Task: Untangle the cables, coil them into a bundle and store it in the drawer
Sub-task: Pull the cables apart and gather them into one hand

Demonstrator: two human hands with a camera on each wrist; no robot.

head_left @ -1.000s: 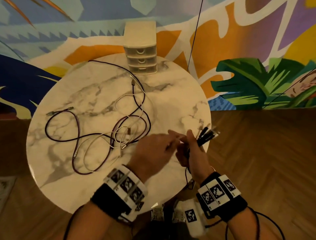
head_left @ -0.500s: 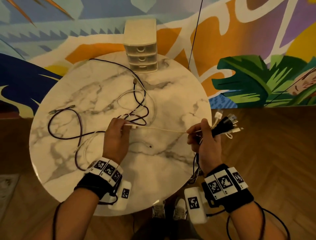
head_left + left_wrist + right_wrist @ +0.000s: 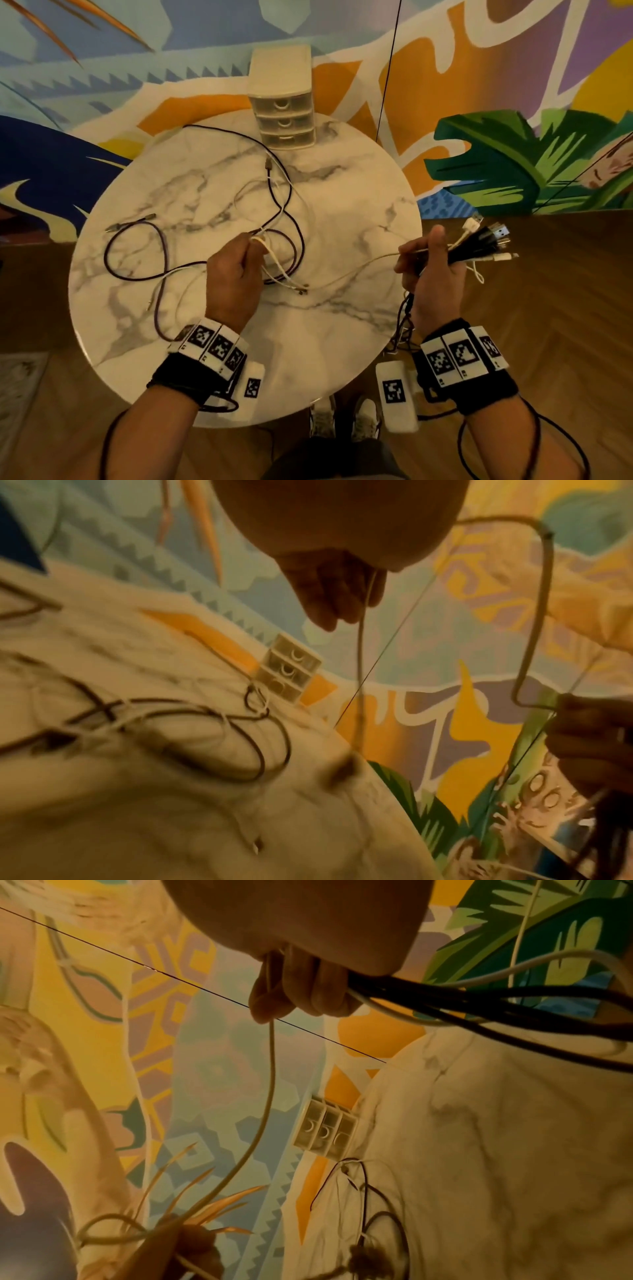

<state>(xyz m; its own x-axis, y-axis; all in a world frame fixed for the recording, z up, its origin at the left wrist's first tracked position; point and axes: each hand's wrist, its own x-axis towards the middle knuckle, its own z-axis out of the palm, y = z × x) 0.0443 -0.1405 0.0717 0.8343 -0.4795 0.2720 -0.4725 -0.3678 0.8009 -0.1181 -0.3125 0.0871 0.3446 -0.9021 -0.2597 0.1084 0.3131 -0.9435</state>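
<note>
A loose tangle of dark purple and white cables (image 3: 284, 219) lies on the round marble table (image 3: 342, 342). My left hand (image 3: 251, 245) hovers over the tangle and pinches a white cable (image 3: 346, 279), which sags to the tabletop and runs into my right hand (image 3: 421, 250). That hand, at the table's right edge, grips a bundle of cable ends (image 3: 479, 243) whose plugs fan out to the right. In the left wrist view the fingers (image 3: 329, 596) hold the white cable (image 3: 359, 656) hanging down. In the right wrist view the fingers (image 3: 298, 988) clamp the dark cables (image 3: 479, 1007).
A small cream three-drawer unit (image 3: 284, 113) stands at the table's far edge, all drawers closed. A painted mural wall rises behind it. Wooden floor surrounds the table. Cables from the bundle hang off the table edge below my right wrist (image 3: 404, 318).
My left hand slid left from the right hand along the white cable to the tangle. The cable, taut half a second ago, now hangs slack onto the table.
</note>
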